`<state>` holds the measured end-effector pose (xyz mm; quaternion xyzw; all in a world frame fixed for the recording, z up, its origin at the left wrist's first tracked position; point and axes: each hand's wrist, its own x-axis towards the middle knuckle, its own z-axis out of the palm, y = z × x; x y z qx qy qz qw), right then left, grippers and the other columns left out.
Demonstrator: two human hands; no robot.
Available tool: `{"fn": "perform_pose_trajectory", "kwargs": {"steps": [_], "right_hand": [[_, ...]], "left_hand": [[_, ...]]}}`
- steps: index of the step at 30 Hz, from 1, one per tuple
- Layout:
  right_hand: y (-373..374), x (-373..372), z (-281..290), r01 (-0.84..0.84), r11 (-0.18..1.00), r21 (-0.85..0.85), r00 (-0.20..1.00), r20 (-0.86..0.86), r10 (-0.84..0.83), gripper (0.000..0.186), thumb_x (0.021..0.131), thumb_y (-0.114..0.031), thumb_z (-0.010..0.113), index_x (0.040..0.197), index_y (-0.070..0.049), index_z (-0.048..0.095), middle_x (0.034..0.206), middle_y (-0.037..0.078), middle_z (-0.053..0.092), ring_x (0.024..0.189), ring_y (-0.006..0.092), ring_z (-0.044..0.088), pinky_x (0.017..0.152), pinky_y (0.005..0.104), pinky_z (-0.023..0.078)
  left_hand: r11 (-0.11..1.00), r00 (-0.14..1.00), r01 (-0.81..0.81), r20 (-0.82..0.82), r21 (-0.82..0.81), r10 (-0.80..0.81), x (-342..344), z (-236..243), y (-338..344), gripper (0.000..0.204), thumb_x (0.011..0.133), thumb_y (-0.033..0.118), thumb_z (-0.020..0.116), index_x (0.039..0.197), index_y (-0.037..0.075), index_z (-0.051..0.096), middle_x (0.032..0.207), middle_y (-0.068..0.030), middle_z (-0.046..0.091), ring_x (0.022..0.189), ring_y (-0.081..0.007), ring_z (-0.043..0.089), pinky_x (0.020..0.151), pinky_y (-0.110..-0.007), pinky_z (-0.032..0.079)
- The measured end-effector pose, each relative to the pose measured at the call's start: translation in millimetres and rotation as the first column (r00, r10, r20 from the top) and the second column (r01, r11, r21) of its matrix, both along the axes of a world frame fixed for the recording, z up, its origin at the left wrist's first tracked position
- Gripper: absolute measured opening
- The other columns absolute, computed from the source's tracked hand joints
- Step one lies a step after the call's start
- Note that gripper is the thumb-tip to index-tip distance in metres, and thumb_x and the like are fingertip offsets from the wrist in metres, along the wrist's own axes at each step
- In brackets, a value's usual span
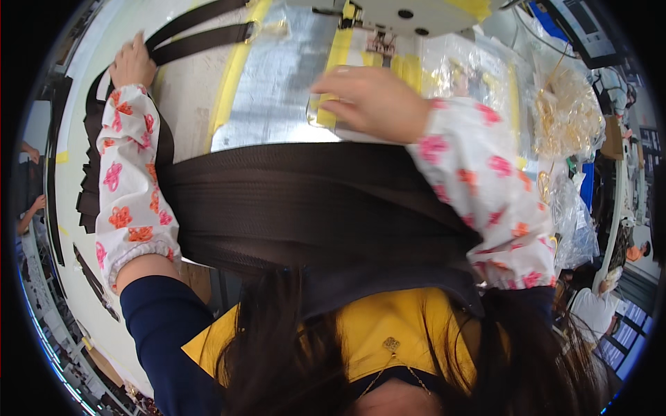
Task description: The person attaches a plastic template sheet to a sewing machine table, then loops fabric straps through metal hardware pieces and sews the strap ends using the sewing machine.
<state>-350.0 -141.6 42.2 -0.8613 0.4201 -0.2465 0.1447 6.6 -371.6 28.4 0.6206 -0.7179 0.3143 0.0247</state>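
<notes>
1. The left hand (133,64), at the upper left of the frame, rests against the dark straps (201,44), its fingers close together; whether it truly grips them or only presses them down, I cannot tell from here.
2. The right hand (371,100), above the centre and slightly blurred, hangs over the metal plate (270,90) with thumb and fingers a little apart; I see nothing dark between them.
3. The main dark fabric (312,201) spreads in long folds across the middle of the frame, between the two forearms and close against the person's body. The straps lie apart from its upper edge on the counter (191,97), their ends pointing toward the plate.
4. As for progress, the material looks laid out and within reach, so I would call that part done. No dark fabric shows at the working end of the pale machine (416,15), top centre, so nothing seems to be fed in there just now.
5. What is left looks like the handling of straps and fabric. Whether they are already joined, or any seam is finished, I cannot make out.
</notes>
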Motion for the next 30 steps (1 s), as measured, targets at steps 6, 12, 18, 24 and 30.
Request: {"fn": "perform_pose_trajectory", "kwargs": {"steps": [6,12,18,24,30], "right_hand": [[54.9,-58.2,13.0,0.089,0.856,0.509,0.996,-0.036,-0.083,0.017,0.075,-0.017,0.062,0.077,-0.002,0.057,0.067,0.011,0.058,0.063,0.0238,0.057,0.056,0.0313,0.044],[50.4,-65.0,5.5,0.045,0.75,0.66,0.993,0.053,-0.107,0.029,0.075,-0.019,0.067,0.069,-0.004,0.042,0.057,0.0,0.039,0.053,0.0093,0.035,0.048,0.0259,0.032],[50.7,-78.4,9.9,0.12,0.807,0.578,0.991,-0.016,-0.136,0.029,0.075,-0.024,0.066,0.072,-0.003,0.046,0.059,0.004,0.045,0.055,0.0112,0.041,0.05,0.0272,0.035],[48.7,-72.8,12.0,0.126,0.79,0.6,0.982,0.035,-0.183,0.026,0.08,-0.026,0.056,0.082,0.0,0.055,0.068,0.014,0.058,0.064,0.0306,0.056,0.059,0.0356,0.044],[47.3,-41.4,5.9,-0.088,0.906,0.415,0.959,0.283,-0.036,0.02,0.081,-0.021,0.053,0.081,-0.002,0.056,0.063,0.011,0.059,0.057,0.0244,0.058,0.056,0.0342,0.045]], "left_hand": [[0.465,0.46,0.88,-0.421,0.099,-0.782,-130.4,11.0,94.6,0.033,0.079,0.02,0.055,0.11,0.01,0.055,0.111,-0.0119,0.054,0.103,-0.0285,0.049,0.087,-0.037,0.039],[-0.156,0.432,0.863,-0.863,0.48,-0.262,-184.7,29.0,191.7,0.024,0.084,0.022,0.051,0.087,0.0,0.061,0.069,-0.0169,0.059,0.064,-0.0281,0.059,0.06,-0.033,0.046],[0.218,0.356,0.93,-0.874,0.297,-0.33,-181.7,15.0,196.5,0.027,0.083,0.024,0.053,0.073,0.0,0.061,0.061,-0.018,0.056,0.055,-0.0301,0.055,0.052,-0.035,0.042],[0.736,0.787,0.569,0.016,0.366,-0.616,-134.5,75.0,134.8,0.019,0.068,0.02,0.066,0.071,0.002,0.063,0.065,-0.0109,0.06,0.066,-0.0252,0.058,0.068,-0.037,0.044],[-0.146,0.301,0.923,-0.903,0.357,-0.306,-222.2,46.6,189.6,0.023,0.075,0.015,0.064,0.092,0.001,0.059,0.068,-0.0109,0.059,0.065,-0.0243,0.056,0.066,-0.032,0.043]]}}
